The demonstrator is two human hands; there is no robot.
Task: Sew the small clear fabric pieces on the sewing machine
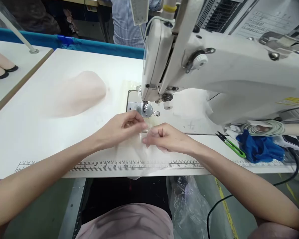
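Observation:
My left hand (126,127) is pinched closed just in front of the needle plate (134,105) of a white sewing machine (161,59). Close beside it, my right hand (168,137) pinches too, its fingertips slightly smeared by motion. Between and below the fingers hangs a thin, see-through whitish fabric (132,147), which drapes over the table's front edge. The fabric's outline is hard to make out against the white top. Above both hands is the presser foot (145,108), with no fingers under it.
Sheer pinkish fabric (83,94) lies on the table to the left. A printed ruler (127,166) runs along the front edge. Green thread snips (231,145) and a crumpled blue cloth (259,147) lie at right. A person in a striped shirt (127,23) is beyond the table.

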